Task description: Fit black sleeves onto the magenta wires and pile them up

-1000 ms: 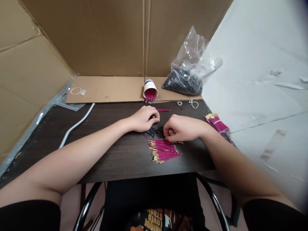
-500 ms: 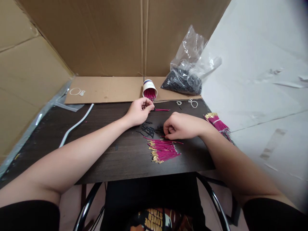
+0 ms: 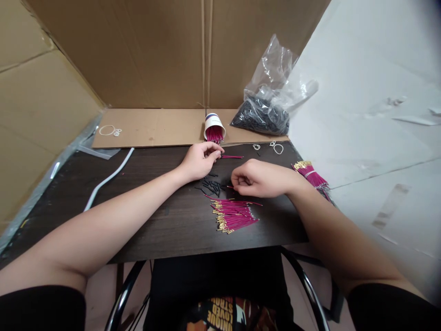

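My left hand is pinched together just in front of the paper cup; whatever its fingertips hold is hidden. Beside them lie a couple of magenta wires. My right hand is closed on a thin magenta wire, whose end pokes out to the left toward a loose heap of short black tubes. Below this hand, a spread row of magenta wires with gold tips on the left lies on the dark table.
A white paper cup lies tipped with magenta wires inside. Behind it on the right sits a clear bag of black tubes. A banded wire bundle is at the right edge. Rubber bands and a pale tube lie around.
My right hand has shifted slightly left and up, and the wire end now shows beyond its fingers. The left fingertips have moved slightly up and to the right.
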Demonstrator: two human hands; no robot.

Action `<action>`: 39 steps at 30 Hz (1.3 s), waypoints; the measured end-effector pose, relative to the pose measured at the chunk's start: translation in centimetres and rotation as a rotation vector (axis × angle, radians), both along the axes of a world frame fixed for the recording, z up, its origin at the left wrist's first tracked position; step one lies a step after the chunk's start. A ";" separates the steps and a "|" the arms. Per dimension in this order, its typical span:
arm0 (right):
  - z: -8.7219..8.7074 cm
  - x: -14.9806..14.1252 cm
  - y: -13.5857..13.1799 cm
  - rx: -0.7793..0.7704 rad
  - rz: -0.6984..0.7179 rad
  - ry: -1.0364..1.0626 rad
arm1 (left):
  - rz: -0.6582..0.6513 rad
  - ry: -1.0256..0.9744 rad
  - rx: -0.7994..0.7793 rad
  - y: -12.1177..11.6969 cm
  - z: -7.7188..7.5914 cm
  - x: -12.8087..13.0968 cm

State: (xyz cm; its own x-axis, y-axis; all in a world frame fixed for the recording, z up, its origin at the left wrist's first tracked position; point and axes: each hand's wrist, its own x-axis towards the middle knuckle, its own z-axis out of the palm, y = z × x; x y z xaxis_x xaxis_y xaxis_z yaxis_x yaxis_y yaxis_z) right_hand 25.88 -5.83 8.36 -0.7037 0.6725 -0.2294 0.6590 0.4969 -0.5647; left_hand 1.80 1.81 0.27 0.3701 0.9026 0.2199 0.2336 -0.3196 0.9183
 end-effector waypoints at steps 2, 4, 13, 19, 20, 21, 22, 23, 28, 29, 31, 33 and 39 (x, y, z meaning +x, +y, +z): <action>-0.2 0.3 0.2 0.059 -0.029 0.097 | 0.000 0.000 -0.001 0.0 -0.1 0.0; -0.4 0.6 0.4 0.135 -0.038 0.165 | -0.006 0.005 -0.002 0.1 -0.2 0.0; -1.9 0.9 1.5 0.282 -0.056 0.341 | -0.033 0.055 0.043 0.0 0.0 0.0; -3.2 0.6 2.2 0.518 -0.265 0.531 | -0.049 0.070 0.035 -0.3 0.4 0.1; -3.4 0.7 2.3 0.533 -0.302 0.531 | -0.049 0.072 0.031 -0.3 0.4 0.1; -3.7 0.8 2.5 0.555 -0.333 0.518 | -0.049 0.076 0.029 -0.3 0.4 0.1; -3.9 0.9 2.6 0.584 -0.357 0.495 | -0.051 0.081 0.030 -0.3 0.5 0.1; -4.0 1.0 2.7 0.618 -0.379 0.467 | -0.052 0.086 0.032 -0.3 0.5 0.1; -3.9 1.4 3.1 0.663 -0.433 0.317 | -0.060 0.094 0.038 -0.3 0.4 0.0; -3.7 1.4 3.1 0.650 -0.446 0.296 | -0.060 0.097 0.041 -0.3 0.4 0.0; -3.5 1.3 3.0 0.632 -0.472 0.280 | -0.060 0.106 0.052 -0.3 0.3 0.0; -3.4 1.1 2.9 0.625 -0.485 0.309 | -0.060 0.110 0.058 -0.3 0.3 0.0; -3.4 0.8 2.4 0.738 -0.545 0.523 | -0.056 0.100 0.037 -0.3 0.1 0.0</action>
State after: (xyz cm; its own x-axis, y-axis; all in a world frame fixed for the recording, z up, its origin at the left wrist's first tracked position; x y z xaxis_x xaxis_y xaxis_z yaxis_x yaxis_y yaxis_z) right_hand 26.66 -3.40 5.00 -0.1578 0.7763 0.6103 0.6579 0.5435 -0.5213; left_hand 1.80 1.51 0.42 0.4413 0.8720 0.2119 0.3049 -0.3678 0.8785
